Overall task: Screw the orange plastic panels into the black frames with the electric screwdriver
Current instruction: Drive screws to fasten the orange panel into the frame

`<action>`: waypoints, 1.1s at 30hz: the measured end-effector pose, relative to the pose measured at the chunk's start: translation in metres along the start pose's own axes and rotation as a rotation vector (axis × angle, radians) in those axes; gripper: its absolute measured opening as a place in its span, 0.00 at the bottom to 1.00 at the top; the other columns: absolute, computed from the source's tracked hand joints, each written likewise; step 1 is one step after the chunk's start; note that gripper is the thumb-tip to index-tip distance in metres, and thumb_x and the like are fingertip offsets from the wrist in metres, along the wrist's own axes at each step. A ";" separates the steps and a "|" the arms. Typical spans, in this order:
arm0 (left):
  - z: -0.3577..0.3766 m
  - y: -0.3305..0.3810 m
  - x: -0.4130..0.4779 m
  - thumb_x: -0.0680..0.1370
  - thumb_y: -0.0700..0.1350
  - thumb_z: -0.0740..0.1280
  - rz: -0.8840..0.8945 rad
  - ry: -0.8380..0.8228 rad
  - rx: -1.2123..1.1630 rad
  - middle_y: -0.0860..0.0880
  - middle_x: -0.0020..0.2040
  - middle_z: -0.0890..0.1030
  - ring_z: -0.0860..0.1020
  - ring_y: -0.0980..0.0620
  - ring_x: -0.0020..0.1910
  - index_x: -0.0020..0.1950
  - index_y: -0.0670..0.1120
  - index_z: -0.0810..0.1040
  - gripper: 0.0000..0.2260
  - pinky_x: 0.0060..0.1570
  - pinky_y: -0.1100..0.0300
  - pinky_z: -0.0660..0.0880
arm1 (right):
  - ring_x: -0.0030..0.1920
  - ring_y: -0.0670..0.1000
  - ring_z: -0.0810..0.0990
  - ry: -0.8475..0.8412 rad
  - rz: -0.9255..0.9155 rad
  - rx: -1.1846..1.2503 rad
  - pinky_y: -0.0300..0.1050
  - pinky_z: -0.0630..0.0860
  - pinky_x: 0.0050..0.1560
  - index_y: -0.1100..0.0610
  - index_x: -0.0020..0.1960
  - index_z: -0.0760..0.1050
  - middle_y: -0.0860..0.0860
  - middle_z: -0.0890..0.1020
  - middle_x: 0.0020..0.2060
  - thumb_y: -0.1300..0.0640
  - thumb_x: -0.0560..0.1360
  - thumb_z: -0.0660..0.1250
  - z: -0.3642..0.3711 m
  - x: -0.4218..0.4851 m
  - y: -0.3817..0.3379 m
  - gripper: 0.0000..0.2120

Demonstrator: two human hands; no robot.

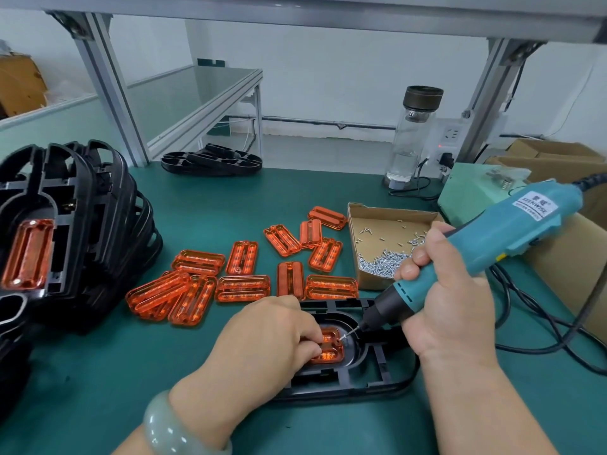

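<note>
The frame (377, 366) lies flat on the mat (98, 372), low in the middle of the picture, and the panel (330, 348) sits in its recess. Our left hand (272, 336) presses the panel down with bent fingertips. Our right hand (450, 310) is wrapped round the screwdriver (512, 231). Its bit comes in slanted from the right with a screw (345, 337) at its tip, at the hole in the panel's right end.

That slant is our first worry. Driven at this angle, the screw may bite crooked, strip the plastic, or skid off and scar the orange face. We judge the tool wants standing straighter before we pull the trigger. Our fingertips lie just beside the bit, so a slip could catch them. If the left hand slackens, the torque may twist the panel out of its seat. Too long on the trigger may crack the plastic round the hole. The cable (525, 323) trails at lower right and could drag the tool aside. Spare panels (243, 287) and the screw box (377, 254) lie just above, near enough to be knocked.
</note>
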State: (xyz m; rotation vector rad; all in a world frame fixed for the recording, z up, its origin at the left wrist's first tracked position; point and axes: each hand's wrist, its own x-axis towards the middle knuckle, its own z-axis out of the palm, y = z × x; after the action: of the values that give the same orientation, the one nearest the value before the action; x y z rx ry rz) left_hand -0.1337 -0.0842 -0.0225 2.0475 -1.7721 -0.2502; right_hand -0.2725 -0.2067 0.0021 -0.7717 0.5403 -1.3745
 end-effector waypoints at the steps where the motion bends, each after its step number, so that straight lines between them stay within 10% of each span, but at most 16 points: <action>1: 0.000 0.000 0.000 0.76 0.55 0.66 0.001 0.003 -0.001 0.60 0.45 0.72 0.72 0.59 0.49 0.53 0.58 0.81 0.08 0.49 0.60 0.71 | 0.24 0.45 0.70 -0.003 -0.006 -0.009 0.36 0.70 0.29 0.52 0.45 0.74 0.47 0.72 0.27 0.63 0.78 0.64 0.000 0.000 0.000 0.07; 33: 0.000 0.003 0.001 0.76 0.53 0.65 0.007 -0.019 0.030 0.59 0.43 0.68 0.72 0.56 0.51 0.55 0.58 0.80 0.09 0.51 0.58 0.72 | 0.24 0.47 0.71 -0.554 -0.112 -0.220 0.38 0.71 0.30 0.51 0.51 0.77 0.48 0.74 0.26 0.57 0.70 0.71 0.028 -0.014 0.005 0.11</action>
State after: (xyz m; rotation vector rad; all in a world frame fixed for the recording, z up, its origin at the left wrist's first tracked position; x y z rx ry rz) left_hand -0.1364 -0.0856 -0.0210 2.0660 -1.8042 -0.2430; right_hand -0.2507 -0.1880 0.0149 -1.3242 0.2118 -1.1424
